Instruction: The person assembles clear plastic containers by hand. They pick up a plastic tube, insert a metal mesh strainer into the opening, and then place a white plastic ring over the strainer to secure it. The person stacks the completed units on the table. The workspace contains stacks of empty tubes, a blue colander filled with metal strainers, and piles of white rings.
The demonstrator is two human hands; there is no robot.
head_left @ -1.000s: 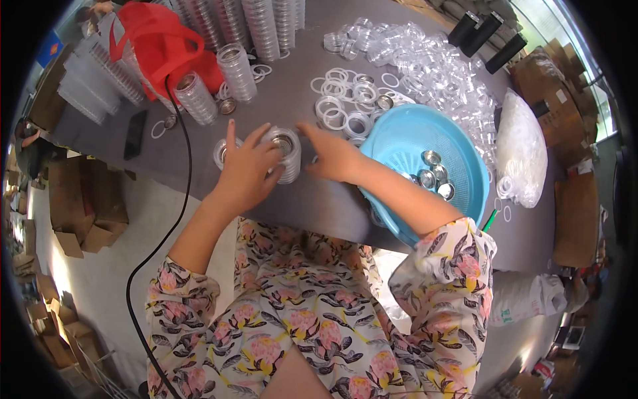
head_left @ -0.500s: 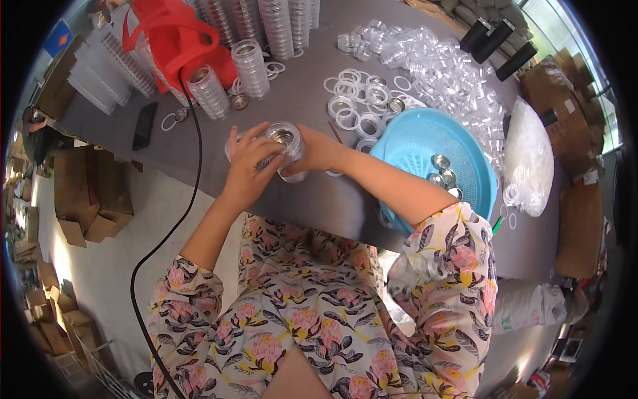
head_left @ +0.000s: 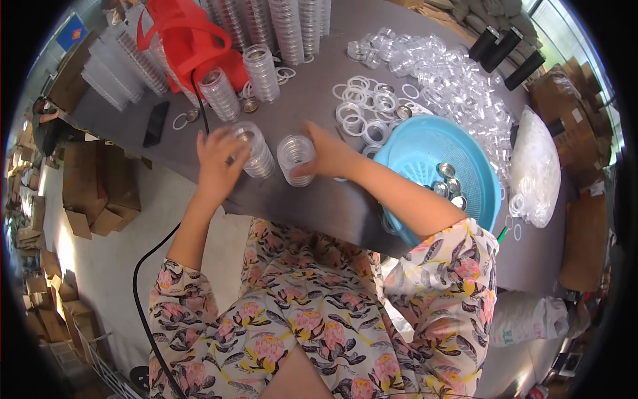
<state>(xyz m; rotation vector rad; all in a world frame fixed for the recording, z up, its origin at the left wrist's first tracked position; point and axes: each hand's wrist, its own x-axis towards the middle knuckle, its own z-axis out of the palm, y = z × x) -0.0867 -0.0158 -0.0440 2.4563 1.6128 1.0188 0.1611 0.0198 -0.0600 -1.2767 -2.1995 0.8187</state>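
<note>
A pink-and-yellow floral blouse (head_left: 438, 292), a light-blue basin (head_left: 425, 149), a red bag (head_left: 189, 40), a grey table (head_left: 319, 199).

Bright, even daylight fills the scene, strongest toward the far right corner of the grey table (head_left: 332, 199), and shadows stay soft. Straight edges bow near the black circular rim. Clear plastic rings (head_left: 452, 80) glint, slightly blurred.

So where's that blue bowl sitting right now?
The blue bowl sits on the grey table at the person's right, just beyond the right forearm. Loose white rings lie at its far left, and a few round metal pieces rest inside it.
</note>
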